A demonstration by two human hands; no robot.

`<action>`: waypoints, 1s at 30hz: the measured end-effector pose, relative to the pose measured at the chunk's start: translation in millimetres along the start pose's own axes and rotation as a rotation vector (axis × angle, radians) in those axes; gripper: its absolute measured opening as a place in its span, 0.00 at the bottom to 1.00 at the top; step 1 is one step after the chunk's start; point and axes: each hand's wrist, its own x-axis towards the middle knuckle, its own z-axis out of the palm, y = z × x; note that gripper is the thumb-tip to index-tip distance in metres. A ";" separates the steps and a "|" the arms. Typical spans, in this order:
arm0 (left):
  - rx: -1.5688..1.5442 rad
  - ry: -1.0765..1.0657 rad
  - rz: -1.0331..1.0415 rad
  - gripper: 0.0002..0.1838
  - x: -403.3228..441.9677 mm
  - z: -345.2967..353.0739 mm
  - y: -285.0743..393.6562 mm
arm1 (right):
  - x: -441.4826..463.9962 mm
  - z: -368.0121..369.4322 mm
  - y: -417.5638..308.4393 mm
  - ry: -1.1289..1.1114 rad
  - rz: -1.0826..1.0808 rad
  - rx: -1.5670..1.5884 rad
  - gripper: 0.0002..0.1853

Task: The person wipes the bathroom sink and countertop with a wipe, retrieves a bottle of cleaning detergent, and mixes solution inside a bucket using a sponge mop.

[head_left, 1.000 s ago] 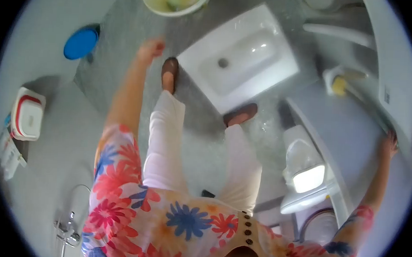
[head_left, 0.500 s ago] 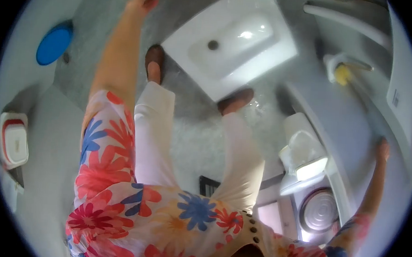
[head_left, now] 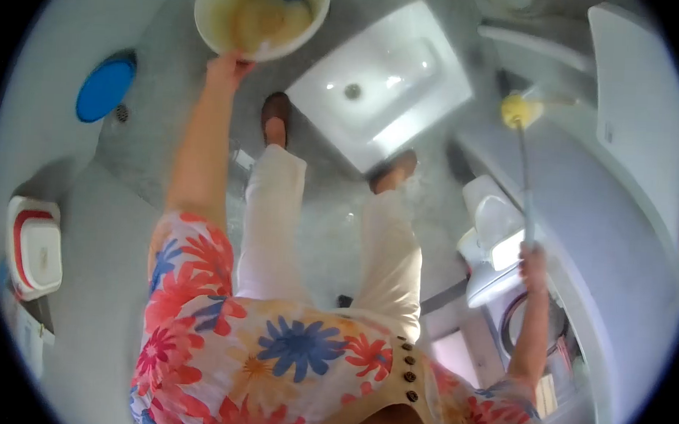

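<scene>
My left hand (head_left: pixel 228 68) is closed on the near rim of a white bucket (head_left: pixel 205 17), held out at the upper left. Yellowish tones show inside it, with a dark blue patch I cannot make out. My right hand (head_left: pixel 532 267), at the right, is wrapped round the thin grey handle of a long-handled scrubber (head_left: pixel 525 186). Its round yellow head (head_left: pixel 517 111) points away from me, beside a white fixture I cannot identify. Between the two hands, beyond my feet, lies a white washbasin (head_left: pixel 322 86) with a round drain.
A blue basin (head_left: pixel 106 90) is at the left wall near a floor drain (head_left: pixel 122 113). Lower down stands a red and white folded tub (head_left: pixel 41 252). On the right are a white toilet (head_left: pixel 498 219), a round-doored machine (head_left: pixel 533 323) and a pale panel (head_left: pixel 640 89).
The bucket has come further into view in my left hand. My right hand has moved left in the view, and the scrubber's handle now shows clearly, its yellow head shifted left.
</scene>
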 end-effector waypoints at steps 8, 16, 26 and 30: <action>0.326 0.315 0.135 0.11 -174.3 19.8 -67.5 | 42.8 6.6 15.2 -0.478 -0.119 0.258 0.08; 0.262 0.474 0.212 0.13 -383.5 109.4 -219.3 | 96.4 -103.8 142.5 -0.673 -0.509 0.137 0.07; 0.408 0.304 0.075 0.12 -479.6 107.5 -385.8 | 15.0 -109.7 329.6 -0.672 -0.497 -0.065 0.17; 0.374 0.263 0.061 0.14 -510.7 102.7 -453.9 | 2.3 -64.6 390.5 -0.588 -0.499 -0.231 0.20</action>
